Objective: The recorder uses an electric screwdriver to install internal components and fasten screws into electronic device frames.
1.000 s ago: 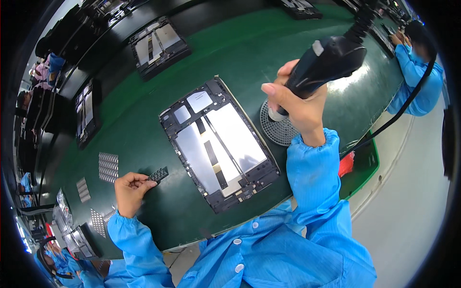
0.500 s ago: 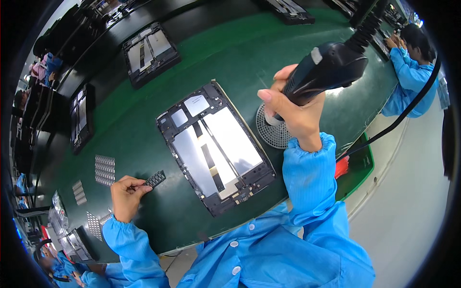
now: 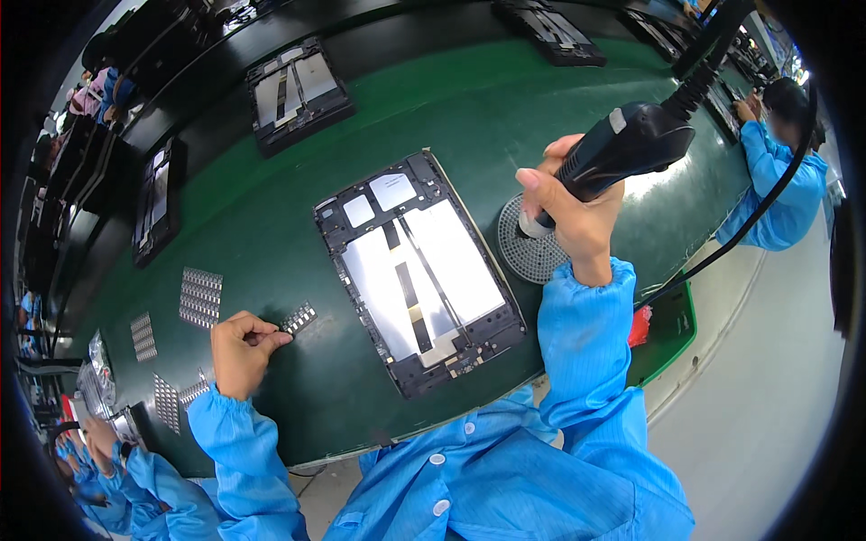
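I have the small dark strip with pale pieces in rows (image 3: 299, 318) just left of my landmark, the black-framed, silver-panelled flat device (image 3: 370, 270), and apart from it. The left hand (image 3: 242, 353) pinches the strip's near end, thumb and forefinger pressed together on it; the fingertips cover that end, and the other fingers curl partly out of my sight. Whether the strip touches the green table (image 3: 320, 410) I cannot tell.

To the device's upper right, the right hand (image 3: 585, 219) wraps its fingers around the black plastic handheld tool with a ribbed neck (image 3: 624, 151). Its tip is hidden from me, a pale shape by the fingers is hard to make out, and the neck runs off the upper edge. Just right of the device, the round grey perforated dish (image 3: 526, 257) is partly covered by that hand. Farther left of the device lie thin patterned sheets (image 3: 200, 298).
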Tool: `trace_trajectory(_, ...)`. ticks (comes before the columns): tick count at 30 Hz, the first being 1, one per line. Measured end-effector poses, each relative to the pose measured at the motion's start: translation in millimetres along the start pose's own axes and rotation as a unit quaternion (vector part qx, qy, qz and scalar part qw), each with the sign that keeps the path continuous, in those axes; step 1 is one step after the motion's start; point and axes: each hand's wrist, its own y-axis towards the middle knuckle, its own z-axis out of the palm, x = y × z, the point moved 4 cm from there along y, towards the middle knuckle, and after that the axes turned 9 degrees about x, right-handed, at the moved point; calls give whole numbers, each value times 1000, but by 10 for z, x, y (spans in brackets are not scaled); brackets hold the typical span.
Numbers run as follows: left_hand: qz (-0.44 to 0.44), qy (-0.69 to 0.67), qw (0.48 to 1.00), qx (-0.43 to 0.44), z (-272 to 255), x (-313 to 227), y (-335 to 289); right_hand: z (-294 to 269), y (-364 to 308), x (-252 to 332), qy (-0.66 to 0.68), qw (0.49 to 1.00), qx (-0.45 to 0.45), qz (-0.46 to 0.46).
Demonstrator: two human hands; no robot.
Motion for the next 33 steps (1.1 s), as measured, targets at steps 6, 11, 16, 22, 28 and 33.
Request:
trace_trajectory(6, -25, -83, 996, 25, 77, 279, -30, 11, -6, -32, -2, 1000, 14, 24)
trace_trajectory(11, 64, -276, 950, -134, 36, 328, -100, 9, 9, -36, 2, 1000, 14, 27)
trace_trajectory(16, 114, -248, 946, -173, 184, 63, -236, 32, 12, -37, 9, 999, 28, 37)
trace_trajectory(22, 49, -265, 952, -143, 364, 207, -78, 77, -2, 113, -20, 999, 4, 25)
trace_trajectory(28, 71, -259, 926, -267, 178, 338, -11, 478, 93, 310, 68, 996, 27, -43)
trace_trajectory(33, 150, -299, 934, -124, 513, -285, 148, 1182, 171, 209, 86, 988, 129, -16)
